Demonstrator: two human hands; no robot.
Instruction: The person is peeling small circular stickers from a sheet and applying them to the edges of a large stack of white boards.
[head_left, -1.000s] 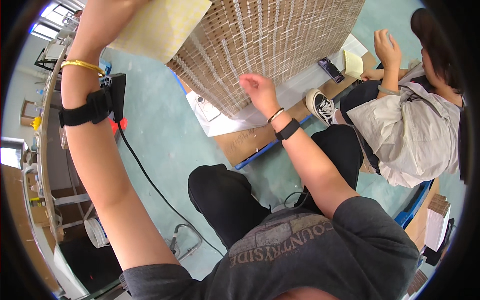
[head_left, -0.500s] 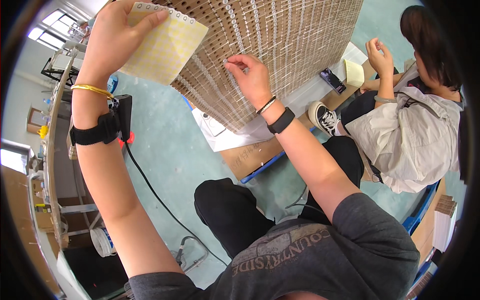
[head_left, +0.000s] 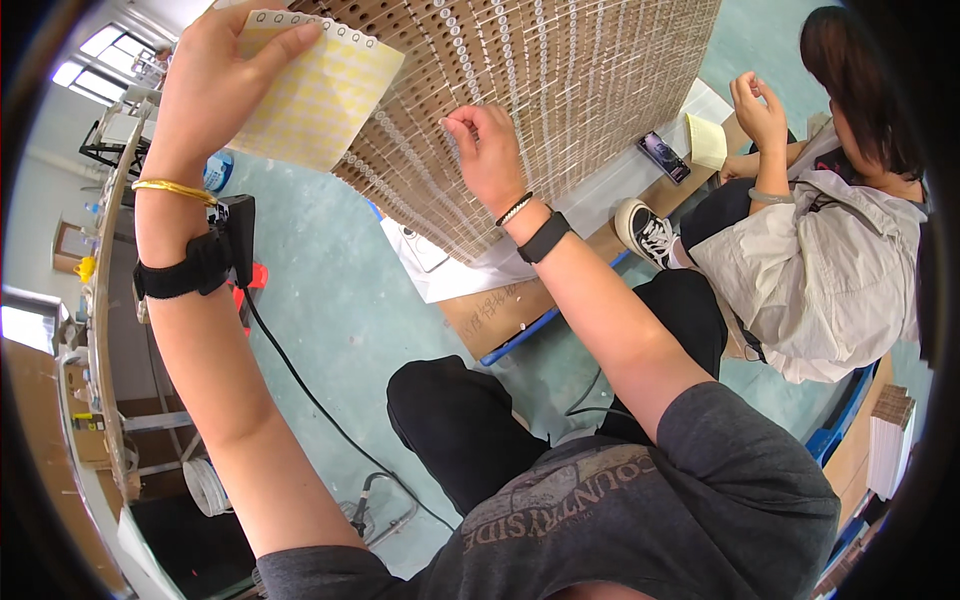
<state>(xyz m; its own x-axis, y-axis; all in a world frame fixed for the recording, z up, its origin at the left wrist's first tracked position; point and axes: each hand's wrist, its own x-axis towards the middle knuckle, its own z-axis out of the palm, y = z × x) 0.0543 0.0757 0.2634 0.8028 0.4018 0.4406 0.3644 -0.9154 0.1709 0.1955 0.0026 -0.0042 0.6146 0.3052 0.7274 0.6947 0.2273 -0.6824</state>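
Note:
My left hand (head_left: 215, 85) pinches a thin sheet of yellow-and-white checked paper (head_left: 315, 105) between thumb and fingers. The sheet has a scalloped top edge with a row of small round marks. Behind it stands a large brown panel (head_left: 590, 95) covered with rows of holes, thin pale strands and small whitish discs. My right hand (head_left: 490, 155) is in front of the panel's left part, thumb and fingertips pressed together. Whatever is between those fingertips, if anything, is too small to make out. I cannot tell whether they touch the panel.
The panel stands on a low cardboard-topped platform (head_left: 490, 325) with a blue edge. White paper and two phones, one dark (head_left: 664, 158), lie there beside a pale yellow pad (head_left: 707, 142). Another person (head_left: 810, 260) sits close on the right. A black cable (head_left: 330, 415) runs from my left wrist.
Both my hands have shifted slightly left, the sheet still in the left one. My right hand's fingers have drawn closer together. The other person has barely moved.

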